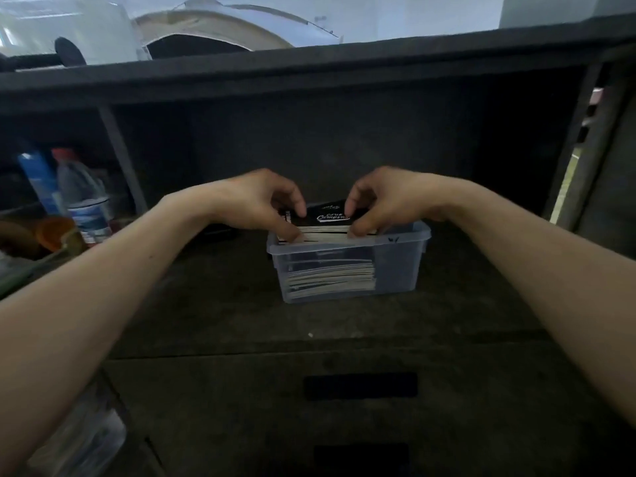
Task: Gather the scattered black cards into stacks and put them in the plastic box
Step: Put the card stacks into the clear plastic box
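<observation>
Nearly done, I reckon: no loose cards show on the dark shelf (pixel 206 304), one pile (pixel 330 277) already lies in the plastic box (pixel 395 270), and a second stack (pixel 328 216) sits at its rim. My left hand (pixel 261 204) pinches the stack's left end, fingers curled. My right hand (pixel 385 201) pinches the right end likewise, both wrists bent down over the box.

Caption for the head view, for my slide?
Left hand and right hand grip a stack of black cards at the rim of a plastic box with more cards inside.
</observation>
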A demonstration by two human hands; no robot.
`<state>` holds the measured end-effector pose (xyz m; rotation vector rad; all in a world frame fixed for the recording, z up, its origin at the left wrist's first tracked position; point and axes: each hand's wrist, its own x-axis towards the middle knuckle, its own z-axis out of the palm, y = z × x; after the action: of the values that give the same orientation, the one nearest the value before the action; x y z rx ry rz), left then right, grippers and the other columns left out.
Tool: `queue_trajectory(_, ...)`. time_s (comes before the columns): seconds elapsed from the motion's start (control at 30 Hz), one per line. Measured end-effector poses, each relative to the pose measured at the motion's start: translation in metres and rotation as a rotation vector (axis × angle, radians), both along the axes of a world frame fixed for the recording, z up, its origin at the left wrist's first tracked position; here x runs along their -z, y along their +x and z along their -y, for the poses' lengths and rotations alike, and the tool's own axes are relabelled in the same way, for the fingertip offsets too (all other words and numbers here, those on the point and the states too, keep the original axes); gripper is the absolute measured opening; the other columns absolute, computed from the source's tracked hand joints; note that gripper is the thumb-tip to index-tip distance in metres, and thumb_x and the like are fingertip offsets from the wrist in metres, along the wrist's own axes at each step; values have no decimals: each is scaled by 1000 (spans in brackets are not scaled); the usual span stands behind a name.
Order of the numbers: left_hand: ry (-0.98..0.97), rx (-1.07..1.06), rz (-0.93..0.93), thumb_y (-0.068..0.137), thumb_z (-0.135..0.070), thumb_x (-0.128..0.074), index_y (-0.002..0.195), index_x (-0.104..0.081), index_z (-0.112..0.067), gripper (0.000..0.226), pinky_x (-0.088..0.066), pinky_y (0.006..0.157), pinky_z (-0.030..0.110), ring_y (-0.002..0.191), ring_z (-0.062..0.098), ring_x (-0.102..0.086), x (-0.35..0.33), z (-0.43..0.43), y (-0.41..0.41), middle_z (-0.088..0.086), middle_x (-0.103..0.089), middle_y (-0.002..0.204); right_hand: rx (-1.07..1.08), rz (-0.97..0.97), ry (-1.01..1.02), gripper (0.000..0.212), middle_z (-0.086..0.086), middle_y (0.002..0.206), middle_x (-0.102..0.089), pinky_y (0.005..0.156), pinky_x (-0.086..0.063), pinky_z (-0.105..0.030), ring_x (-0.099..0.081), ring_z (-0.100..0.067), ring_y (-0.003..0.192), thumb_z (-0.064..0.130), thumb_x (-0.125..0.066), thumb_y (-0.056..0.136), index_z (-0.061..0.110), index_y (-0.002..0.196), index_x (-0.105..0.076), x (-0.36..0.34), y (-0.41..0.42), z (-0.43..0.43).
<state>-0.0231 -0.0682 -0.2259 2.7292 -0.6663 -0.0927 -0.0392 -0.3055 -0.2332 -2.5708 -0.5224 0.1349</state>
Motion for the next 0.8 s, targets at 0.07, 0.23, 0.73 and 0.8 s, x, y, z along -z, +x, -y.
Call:
queue_trajectory(0.07, -20, 5, -13, 78, -42, -79, 94, -72, -34, 19, -49, 90, 28, 104, 3, -62, 3, -4, -1, -16, -69, 109, -4, -23, 66, 31, 6, 101, -70, 74, -61, -29, -68, -10, 92, 29, -82, 72, 25, 100, -69, 1, -4, 5)
queue_trajectory(0.23, -47, 57, -19, 83, -36, -77, 85, -78, -33, 3, -49, 100, 31, 101, -1, -66, 16, -12, 2, -19, -74, 103, 169, 54, 7, 21, 4, 92, -71, 72, -59, -30, -67, -12, 86, 36, -77, 78, 22, 91, -72, 3, -5, 12)
queue_trajectory(0.73, -63, 46, 242, 87, -34, -74, 93, -67, -34, 9, -45, 83, 22, 98, -3, -58, 43, 1, 50, -19, -65, 97, 333, 2, 184, 21, -8, 97, -72, 65, -59, -28, -71, -18, 84, 22, -73, 85, 10, 102, -69, 15, 46, -7)
queue_trajectory(0.8, -31, 39, 239, 87, -31, -75, 90, -68, -33, 9, -41, 74, 17, 92, -4, -57, 41, 3, 53, -20, -64, 93, 304, -27, 217, 24, -5, 98, -71, 61, -56, -24, -69, -17, 87, 21, -74, 84, 10, 104, -68, 14, 46, -7)
